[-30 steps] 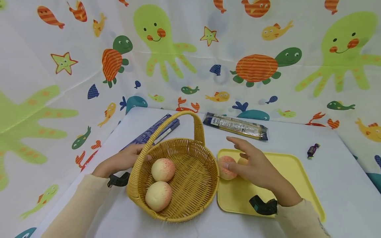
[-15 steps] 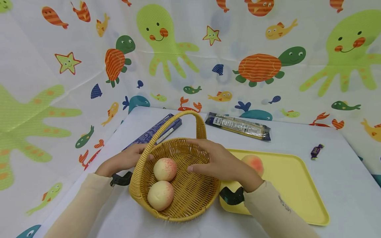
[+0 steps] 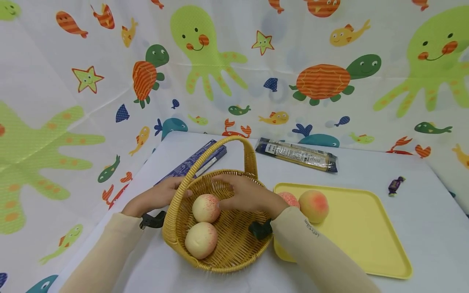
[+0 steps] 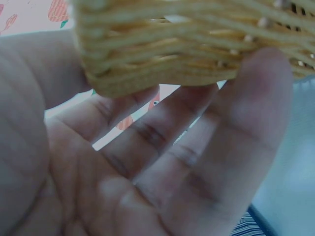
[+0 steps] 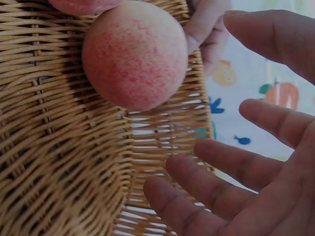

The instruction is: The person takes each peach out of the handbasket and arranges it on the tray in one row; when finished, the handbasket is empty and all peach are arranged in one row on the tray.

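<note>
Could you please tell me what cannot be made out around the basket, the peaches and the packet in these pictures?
Head view: the lower part of the left tray peach, hidden by the right forearm.
Head view: the small print on the long packet, too small to read.
Right wrist view: most of the upper peach, cut off by the top edge.
Left wrist view: the inside of the basket, hidden by its weave.

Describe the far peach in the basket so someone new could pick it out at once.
In the head view, find the round wicker basket with the arched handle. Inside, left of centre, the far peach sits just beyond the near peach. It alone lies beside the right grip, and it shows the denser red speckling.
</note>
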The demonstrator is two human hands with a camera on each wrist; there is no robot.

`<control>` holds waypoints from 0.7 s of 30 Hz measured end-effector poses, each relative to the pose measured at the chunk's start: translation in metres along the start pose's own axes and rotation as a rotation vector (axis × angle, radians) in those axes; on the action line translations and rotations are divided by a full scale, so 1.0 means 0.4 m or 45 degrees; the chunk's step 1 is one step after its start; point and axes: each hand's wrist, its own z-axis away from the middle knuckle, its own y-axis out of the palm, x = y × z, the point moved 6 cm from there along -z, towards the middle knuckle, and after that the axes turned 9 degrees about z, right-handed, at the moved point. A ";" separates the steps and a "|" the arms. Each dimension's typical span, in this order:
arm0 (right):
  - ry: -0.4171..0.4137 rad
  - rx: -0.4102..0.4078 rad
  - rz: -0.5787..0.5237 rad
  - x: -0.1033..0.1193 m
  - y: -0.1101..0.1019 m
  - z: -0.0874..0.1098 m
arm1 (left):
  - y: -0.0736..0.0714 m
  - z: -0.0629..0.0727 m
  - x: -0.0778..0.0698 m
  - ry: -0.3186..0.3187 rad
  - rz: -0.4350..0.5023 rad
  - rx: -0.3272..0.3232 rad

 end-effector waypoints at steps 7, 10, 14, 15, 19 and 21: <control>0.022 0.076 -0.033 -0.008 0.035 -0.038 | -0.001 -0.003 -0.001 0.003 -0.018 0.001; 0.052 0.111 -0.054 -0.011 0.052 -0.046 | -0.001 -0.003 -0.002 0.005 -0.014 -0.005; 0.074 0.134 -0.044 -0.012 0.066 -0.051 | -0.002 -0.004 -0.003 0.010 -0.019 -0.012; 0.076 0.137 -0.042 -0.011 0.068 -0.052 | -0.002 -0.004 -0.003 0.010 -0.020 -0.012; 0.063 0.145 -0.057 -0.010 0.077 -0.055 | -0.001 -0.004 -0.002 0.007 -0.020 -0.011; 0.055 0.151 -0.077 -0.011 0.083 -0.058 | -0.002 -0.005 -0.001 0.008 -0.023 -0.011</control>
